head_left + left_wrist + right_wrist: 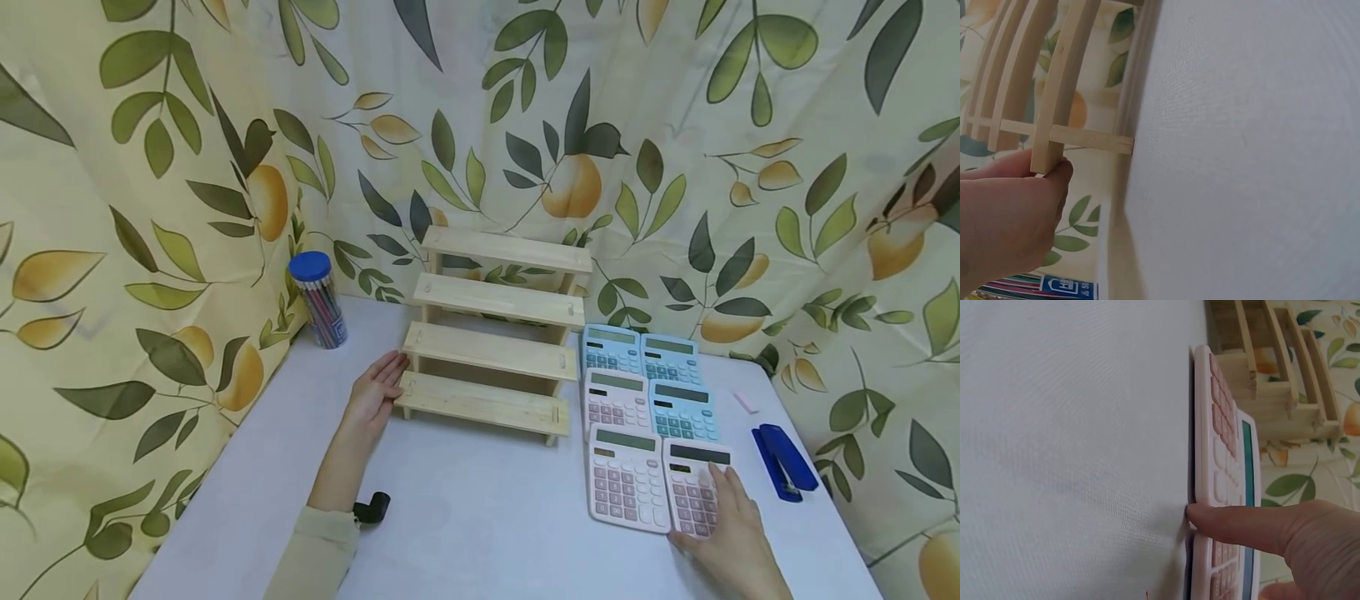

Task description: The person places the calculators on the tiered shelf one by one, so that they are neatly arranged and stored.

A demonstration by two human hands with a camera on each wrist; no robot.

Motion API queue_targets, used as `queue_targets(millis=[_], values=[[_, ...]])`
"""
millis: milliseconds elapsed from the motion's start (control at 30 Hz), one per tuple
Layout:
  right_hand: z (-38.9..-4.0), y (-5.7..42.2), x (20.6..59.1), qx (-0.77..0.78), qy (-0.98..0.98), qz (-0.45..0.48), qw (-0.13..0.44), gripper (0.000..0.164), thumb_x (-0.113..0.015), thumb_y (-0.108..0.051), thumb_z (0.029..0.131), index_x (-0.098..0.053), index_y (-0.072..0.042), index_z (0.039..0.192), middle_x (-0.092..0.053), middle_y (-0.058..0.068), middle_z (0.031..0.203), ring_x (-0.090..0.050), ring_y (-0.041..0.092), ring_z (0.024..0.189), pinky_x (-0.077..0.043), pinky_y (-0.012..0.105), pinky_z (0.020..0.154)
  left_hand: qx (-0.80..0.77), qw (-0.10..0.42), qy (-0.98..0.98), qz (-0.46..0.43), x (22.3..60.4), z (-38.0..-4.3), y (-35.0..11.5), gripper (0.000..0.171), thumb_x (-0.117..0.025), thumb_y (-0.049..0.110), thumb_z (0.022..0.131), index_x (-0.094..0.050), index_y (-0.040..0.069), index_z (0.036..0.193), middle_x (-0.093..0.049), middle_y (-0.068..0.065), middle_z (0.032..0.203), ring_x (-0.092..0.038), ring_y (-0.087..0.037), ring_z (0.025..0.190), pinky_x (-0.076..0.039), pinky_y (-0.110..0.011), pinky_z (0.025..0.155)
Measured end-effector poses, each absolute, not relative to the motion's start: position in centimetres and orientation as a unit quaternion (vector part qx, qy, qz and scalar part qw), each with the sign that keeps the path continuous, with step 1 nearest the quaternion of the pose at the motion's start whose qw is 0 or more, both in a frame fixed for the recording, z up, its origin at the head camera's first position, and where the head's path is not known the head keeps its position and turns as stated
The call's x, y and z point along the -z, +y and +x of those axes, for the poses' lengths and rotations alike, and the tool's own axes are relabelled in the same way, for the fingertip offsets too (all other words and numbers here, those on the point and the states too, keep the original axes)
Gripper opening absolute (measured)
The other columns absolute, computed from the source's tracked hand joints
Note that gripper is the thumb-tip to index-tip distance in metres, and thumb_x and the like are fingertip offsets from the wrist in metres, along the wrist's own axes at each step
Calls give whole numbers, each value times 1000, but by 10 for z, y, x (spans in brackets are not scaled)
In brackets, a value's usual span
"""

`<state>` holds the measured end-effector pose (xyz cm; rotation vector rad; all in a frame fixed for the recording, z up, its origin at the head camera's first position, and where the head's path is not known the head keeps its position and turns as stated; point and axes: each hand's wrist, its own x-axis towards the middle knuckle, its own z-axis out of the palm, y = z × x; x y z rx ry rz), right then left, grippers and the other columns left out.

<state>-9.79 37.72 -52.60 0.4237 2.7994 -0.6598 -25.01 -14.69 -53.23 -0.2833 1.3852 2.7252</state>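
A pale wooden four-step rack (pixel 487 350) stands near the back of the white table. My left hand (pixel 372 392) holds the left end of its lowest step; in the left wrist view the thumb and fingers meet around the end of that board (pixel 1063 81). My right hand (pixel 731 529) grips the front right pink calculator (pixel 692 492), thumb at its near left corner and fingers over its right side. In the right wrist view the thumb (pixel 1235 522) presses the near edge where two calculators meet. Beside it lies another pink calculator (pixel 626 487).
Behind these lie a third pink calculator (pixel 615 398) and several blue ones (pixel 684 408). A blue stapler (pixel 783 462) and a small pink block (pixel 746 402) sit at right. A blue-lidded tub of pencils (pixel 321 302) stands at back left. Leaf-patterned curtains (pixel 480 125) border the table.
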Motion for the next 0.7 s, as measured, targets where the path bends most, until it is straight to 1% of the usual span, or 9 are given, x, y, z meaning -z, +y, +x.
queue_targets(millis=[167, 300, 467, 700], values=[[-97, 376, 526, 226, 957, 143, 111, 144, -97, -39, 68, 3, -3, 165, 19, 34, 165, 7, 67, 145, -9, 86, 107, -887, 37, 450, -97, 533, -251, -147, 82, -31, -32, 83, -23, -7, 161, -28, -23, 168, -28, -32, 156, -23, -35, 128], [-97, 373, 526, 214, 962, 136, 104, 140, -95, -37, 70, 2, -6, 166, 14, 33, 166, -2, 68, 144, -12, 87, 106, -888, 35, 449, -97, 534, -251, -148, 82, -31, -32, 83, -23, -7, 161, -28, -23, 168, -27, -32, 156, -23, -35, 128], [-97, 368, 525, 193, 966, 141, 97, 138, -95, -35, 70, -1, -8, 167, 6, 32, 167, -12, 68, 138, -18, 89, 104, -887, 35, 449, -98, 533, -251, -148, 82, -31, -32, 83, -23, -7, 161, -28, -23, 167, -28, -32, 156, -24, -35, 128], [-96, 366, 523, 189, 964, 164, 88, 138, -96, -34, 69, -2, -9, 167, 5, 31, 168, -16, 66, 134, -21, 89, 102, -890, 33, 446, -92, 533, -251, -147, 82, -30, -32, 83, -23, -7, 161, -28, -24, 167, -28, -33, 156, -24, -35, 128]])
